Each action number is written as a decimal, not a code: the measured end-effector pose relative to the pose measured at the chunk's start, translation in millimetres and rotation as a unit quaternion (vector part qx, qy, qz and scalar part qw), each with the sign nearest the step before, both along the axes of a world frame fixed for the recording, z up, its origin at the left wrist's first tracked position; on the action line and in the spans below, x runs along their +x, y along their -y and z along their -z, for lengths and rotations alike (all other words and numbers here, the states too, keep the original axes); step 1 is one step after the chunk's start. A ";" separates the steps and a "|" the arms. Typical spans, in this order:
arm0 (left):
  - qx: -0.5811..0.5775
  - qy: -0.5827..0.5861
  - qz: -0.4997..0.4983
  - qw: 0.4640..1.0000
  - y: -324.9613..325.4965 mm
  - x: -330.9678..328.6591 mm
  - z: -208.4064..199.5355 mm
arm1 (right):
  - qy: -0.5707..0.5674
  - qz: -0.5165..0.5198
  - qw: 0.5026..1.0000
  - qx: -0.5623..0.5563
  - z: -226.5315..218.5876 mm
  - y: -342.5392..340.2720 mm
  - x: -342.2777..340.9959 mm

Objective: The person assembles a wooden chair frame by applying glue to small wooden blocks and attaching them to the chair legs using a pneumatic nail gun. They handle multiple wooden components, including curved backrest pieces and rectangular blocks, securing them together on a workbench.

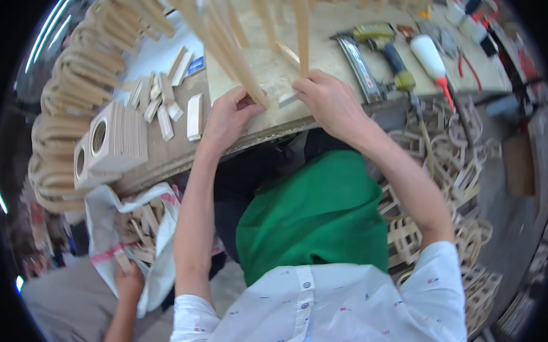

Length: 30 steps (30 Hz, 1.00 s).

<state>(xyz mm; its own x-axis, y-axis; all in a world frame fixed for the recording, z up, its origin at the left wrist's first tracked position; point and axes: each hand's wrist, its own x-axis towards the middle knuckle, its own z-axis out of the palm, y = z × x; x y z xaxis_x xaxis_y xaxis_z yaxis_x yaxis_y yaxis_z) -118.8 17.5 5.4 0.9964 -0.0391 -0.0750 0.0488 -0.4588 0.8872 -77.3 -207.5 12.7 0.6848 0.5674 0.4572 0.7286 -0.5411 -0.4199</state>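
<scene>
Bright, soft light over the table (321, 55), dim toward the edges.
White tube lights (48, 27) glare at upper left; shadow darkens the space under the table; upright wooden strips (228, 56) smear with blur; fisheye distortion bends the sides into a black rim.

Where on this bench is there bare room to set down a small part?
A bare strip lies between the upright wooden leg by the right hand and the pneumatic nail gun. Another small patch, at the near edge, lies between the plywood stack and the lone wood block. It's crowded just beyond, among the loose wood strips.
</scene>
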 end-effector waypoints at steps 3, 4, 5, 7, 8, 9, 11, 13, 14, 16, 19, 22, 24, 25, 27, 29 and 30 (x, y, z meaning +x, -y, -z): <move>-0.014 0.008 0.005 1.000 7.9 -4.1 4.6 | 0.016 -0.005 1.000 -0.009 12.0 0.1 8.1; -0.029 0.014 0.003 0.999 7.5 -3.9 8.2 | 0.011 -0.002 1.000 -0.023 12.5 -1.2 9.6; -0.034 0.014 0.014 0.999 6.6 -2.3 10.1 | 0.005 -0.001 0.999 -0.036 13.2 -2.0 9.9; -0.044 0.018 0.026 0.999 8.1 -1.9 7.0 | 0.011 0.006 0.999 -0.031 13.7 -3.5 8.7; -0.048 0.027 0.022 0.998 10.4 -1.9 7.1 | 0.014 0.008 0.999 -0.028 15.0 -4.2 8.0; -0.051 0.038 0.015 0.998 13.3 -2.3 7.1 | 0.014 0.011 0.999 -0.032 16.4 -5.4 8.2; -0.058 0.045 0.009 0.997 14.0 -2.8 7.5 | 0.014 0.017 0.999 -0.039 19.8 -7.9 8.7; -0.069 0.042 0.009 0.997 14.0 -2.6 7.2 | 0.013 0.018 0.999 -0.041 20.5 -10.1 9.9; -0.065 0.038 0.006 0.997 13.9 -3.4 7.2 | 0.013 0.019 0.999 -0.042 20.7 -11.0 9.8; -0.058 0.033 0.001 0.998 13.1 -3.0 5.8 | 0.022 0.016 0.999 -0.045 20.7 -13.5 10.1; -0.027 0.040 0.004 0.999 12.7 -4.9 5.4 | 0.029 0.014 0.999 -0.040 21.1 -17.0 11.2; -0.040 0.027 0.010 0.999 12.2 -1.7 5.7 | 0.027 0.014 0.999 -0.039 21.8 -18.4 13.4; -0.009 0.026 0.006 1.000 17.2 -1.8 0.7 | 0.028 0.011 0.999 -0.034 24.3 -19.1 14.7; 0.007 0.026 0.003 1.000 18.9 -1.5 -0.8 | 0.031 0.007 0.999 -0.029 26.8 -19.3 15.3; 0.004 0.029 0.005 1.000 19.0 0.6 -0.1 | 0.034 0.002 0.999 -0.017 27.9 -18.6 15.3; -0.005 0.032 0.006 0.999 19.2 2.8 1.5 | 0.033 0.000 0.999 -0.006 27.4 -17.2 14.3; -0.012 0.032 0.006 0.999 17.6 2.5 3.7 | 0.031 -0.004 1.000 0.001 28.5 -17.6 14.2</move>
<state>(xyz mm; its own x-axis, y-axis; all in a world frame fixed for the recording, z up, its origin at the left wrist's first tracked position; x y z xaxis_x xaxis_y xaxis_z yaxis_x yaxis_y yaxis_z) -116.3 -0.1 1.8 0.9986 -0.0514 -0.0099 -0.0135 -0.4368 0.8995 -63.1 -189.9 -15.8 0.6508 0.5715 0.4998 0.7573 -0.5353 -0.3740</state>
